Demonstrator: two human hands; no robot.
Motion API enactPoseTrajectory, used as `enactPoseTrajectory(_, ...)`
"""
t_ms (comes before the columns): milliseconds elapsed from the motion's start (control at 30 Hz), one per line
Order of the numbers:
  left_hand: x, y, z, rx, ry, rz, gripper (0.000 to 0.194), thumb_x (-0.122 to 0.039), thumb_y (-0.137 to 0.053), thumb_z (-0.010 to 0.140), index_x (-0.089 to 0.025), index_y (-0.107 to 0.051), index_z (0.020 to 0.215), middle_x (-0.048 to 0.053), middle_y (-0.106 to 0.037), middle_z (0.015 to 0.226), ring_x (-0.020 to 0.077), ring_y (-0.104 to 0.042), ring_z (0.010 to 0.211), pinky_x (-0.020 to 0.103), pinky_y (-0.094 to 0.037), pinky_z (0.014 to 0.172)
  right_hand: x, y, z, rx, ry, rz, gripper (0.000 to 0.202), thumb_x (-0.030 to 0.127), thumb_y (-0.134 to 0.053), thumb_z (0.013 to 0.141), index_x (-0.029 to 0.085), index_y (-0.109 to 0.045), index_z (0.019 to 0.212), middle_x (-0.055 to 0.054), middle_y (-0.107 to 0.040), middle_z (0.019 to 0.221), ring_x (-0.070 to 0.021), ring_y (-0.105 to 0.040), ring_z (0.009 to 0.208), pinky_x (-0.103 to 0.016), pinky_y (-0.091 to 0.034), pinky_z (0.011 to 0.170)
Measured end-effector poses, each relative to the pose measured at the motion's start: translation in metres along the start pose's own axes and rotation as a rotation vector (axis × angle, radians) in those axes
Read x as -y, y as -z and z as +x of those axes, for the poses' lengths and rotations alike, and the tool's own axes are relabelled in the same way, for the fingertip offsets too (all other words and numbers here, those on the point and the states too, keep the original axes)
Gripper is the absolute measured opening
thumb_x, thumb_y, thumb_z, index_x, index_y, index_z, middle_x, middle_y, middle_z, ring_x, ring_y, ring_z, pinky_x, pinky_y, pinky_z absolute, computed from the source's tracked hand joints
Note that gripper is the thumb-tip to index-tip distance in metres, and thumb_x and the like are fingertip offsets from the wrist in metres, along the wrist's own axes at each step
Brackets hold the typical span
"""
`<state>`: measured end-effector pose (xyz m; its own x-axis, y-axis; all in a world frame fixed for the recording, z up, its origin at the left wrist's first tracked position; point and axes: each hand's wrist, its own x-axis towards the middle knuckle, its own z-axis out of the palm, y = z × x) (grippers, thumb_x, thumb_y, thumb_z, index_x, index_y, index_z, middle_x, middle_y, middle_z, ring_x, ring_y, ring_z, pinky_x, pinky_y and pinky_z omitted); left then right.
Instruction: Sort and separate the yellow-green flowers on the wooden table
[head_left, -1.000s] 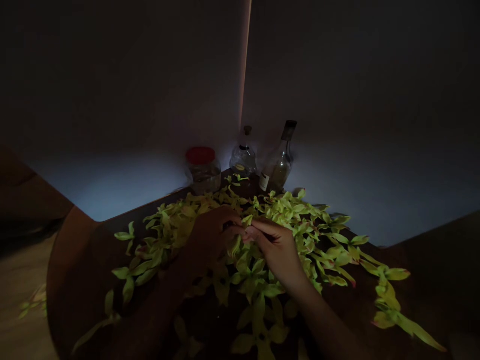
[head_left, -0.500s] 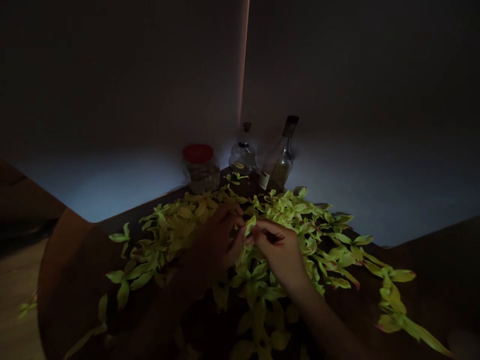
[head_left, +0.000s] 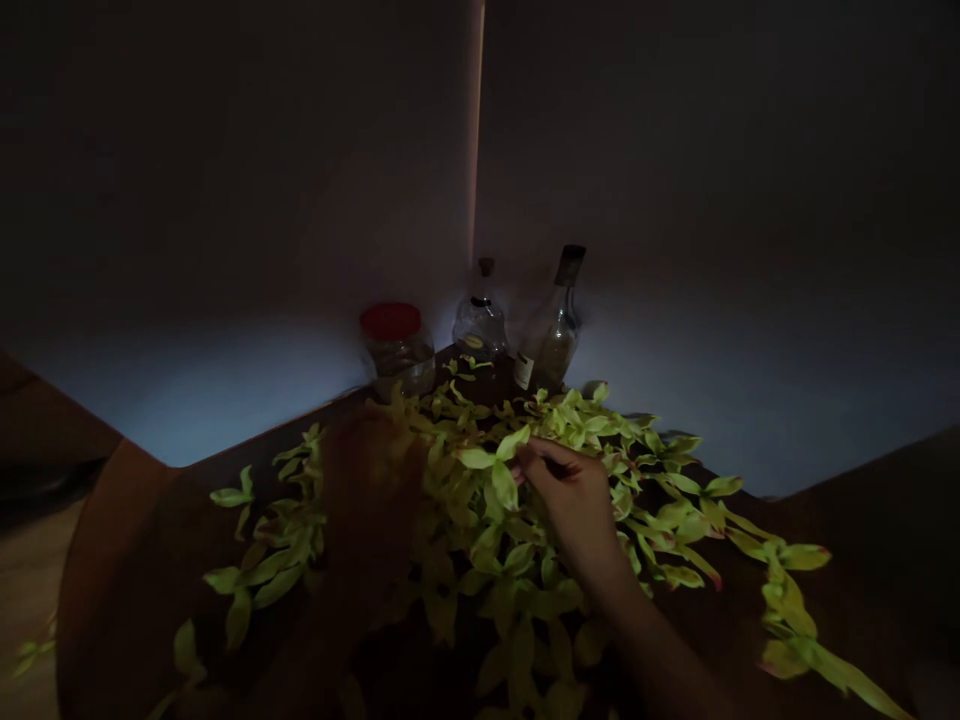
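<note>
My right hand (head_left: 576,492) pinches a yellow-green leafy sprig (head_left: 501,466) by its right end, between thumb and fingertips. Three pointed leaves or petals spread out from it to the left. Over the left part of the heap hangs my left hand (head_left: 375,465), dark and smeared by motion, so its fingers cannot be made out. Under and around both hands lies a heap of similar sprigs (head_left: 442,590), some with reddish tips.
A clear jar with a red lid (head_left: 391,322), a round stoppered bottle (head_left: 481,330) and a taller tilted-looking bottle (head_left: 559,340) stand at the back corner. Walls meet behind them. The dark table's rounded edge (head_left: 82,530) shows at left, with a sprig (head_left: 34,652) beyond it.
My hands have come apart: the left has moved away to the left, while the right keeps the sprig, now spread open to view. The view has shifted slightly.
</note>
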<state>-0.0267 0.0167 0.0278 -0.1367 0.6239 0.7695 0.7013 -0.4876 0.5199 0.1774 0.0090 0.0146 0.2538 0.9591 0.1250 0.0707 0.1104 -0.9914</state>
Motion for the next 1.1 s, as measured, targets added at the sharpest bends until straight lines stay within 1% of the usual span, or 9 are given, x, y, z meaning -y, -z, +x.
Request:
enactPoseTrajectory(67,-0.004,-0.006,-0.008,0.25,-0.216,-0.012,0.007,-0.028,-0.06,0.101,-0.023,-0.063,0.096,0.003,-0.066,0.101,0.0219,-0.06,0.099,0.037,-0.044,0.091,0.002,-0.007,-0.009,0.023,0.025,-0.02,0.026,0.043,-0.071,0.079,0.019,-0.075,0.07,-0.003,-0.069,0.064,-0.0177,-0.063,0.064,-0.027,-0.051,0.061)
enactPoseTrajectory(100,-0.006,-0.008,-0.011,0.349,-0.272,-0.031,0.011,-0.028,-0.056,0.103,-0.024,-0.064,0.098,0.003,-0.069,0.1,0.0216,-0.061,0.098,0.037,-0.044,0.091,0.002,-0.011,-0.013,0.044,0.04,-0.03,0.026,0.044,-0.07,0.081,0.02,-0.076,0.071,-0.003,-0.07,0.065,-0.0177,-0.063,0.064,-0.027,-0.051,0.061)
enactPoseTrajectory(167,-0.01,-0.012,-0.015,0.43,-0.298,-0.074,0.014,-0.031,-0.054,0.105,-0.024,-0.066,0.102,0.002,-0.072,0.103,0.0214,-0.063,0.1,0.037,-0.044,0.091,0.001,-0.015,-0.02,0.101,0.058,-0.027,0.024,0.044,-0.071,0.083,0.021,-0.078,0.076,-0.003,-0.071,0.069,-0.0174,-0.065,0.068,-0.026,-0.051,0.061)
enactPoseTrajectory(333,-0.011,-0.01,-0.009,0.391,-0.326,-0.166,0.024,-0.031,-0.052,0.106,-0.022,-0.068,0.089,-0.002,-0.074,0.091,0.0161,-0.064,0.087,0.033,-0.045,0.086,-0.001,-0.016,-0.023,0.185,0.04,0.063,0.018,0.041,-0.078,0.081,0.024,-0.079,0.088,-0.001,-0.076,0.083,-0.0155,-0.07,0.078,-0.023,-0.055,0.072)
enactPoseTrajectory(533,-0.01,-0.007,-0.006,0.466,-0.093,-0.21,0.017,-0.024,-0.063,0.1,-0.024,-0.072,0.085,-0.005,-0.073,0.086,0.0163,-0.063,0.084,0.031,-0.046,0.082,0.002,-0.013,-0.019,0.206,0.061,0.042,0.013,0.034,-0.075,0.083,0.022,-0.075,0.078,0.001,-0.072,0.071,-0.0135,-0.068,0.07,-0.02,-0.052,0.067)
enactPoseTrajectory(700,-0.008,-0.007,-0.006,0.53,-0.138,-0.224,0.013,-0.029,-0.069,0.096,-0.026,-0.073,0.085,-0.005,-0.073,0.089,0.0169,-0.063,0.087,0.031,-0.045,0.087,0.006,-0.015,-0.02,0.188,0.102,0.041,0.012,0.028,-0.074,0.082,0.021,-0.073,0.073,0.002,-0.07,0.068,-0.0121,-0.065,0.066,-0.019,-0.05,0.062)
enactPoseTrajectory(767,-0.007,-0.006,-0.005,0.54,-0.099,-0.257,0.014,-0.028,-0.068,0.097,-0.027,-0.074,0.084,-0.006,-0.074,0.088,0.0165,-0.063,0.087,0.03,-0.045,0.084,0.007,-0.016,-0.02,0.191,0.105,0.048,0.012,0.027,-0.073,0.082,0.021,-0.074,0.072,0.002,-0.07,0.068,-0.0118,-0.065,0.066,-0.018,-0.05,0.062)
enactPoseTrajectory(933,-0.008,-0.005,-0.005,0.518,-0.018,-0.26,0.018,-0.015,-0.065,0.096,-0.024,-0.071,0.081,-0.004,-0.071,0.086,0.0144,-0.062,0.084,0.026,-0.045,0.082,0.007,-0.015,-0.022,0.224,0.046,0.08,0.014,0.032,-0.071,0.086,0.02,-0.075,0.078,0.001,-0.073,0.07,-0.0123,-0.069,0.068,-0.019,-0.053,0.067)
enactPoseTrajectory(1100,-0.014,-0.004,-0.008,0.454,-0.01,-0.191,0.009,-0.025,-0.062,0.096,-0.021,-0.067,0.09,0.001,-0.068,0.092,0.0168,-0.061,0.089,0.028,-0.047,0.084,0.002,-0.014,-0.022,0.197,0.065,-0.027,0.022,0.04,-0.069,0.089,0.02,-0.076,0.082,-0.001,-0.074,0.074,-0.0131,-0.07,0.07,-0.02,-0.053,0.07)
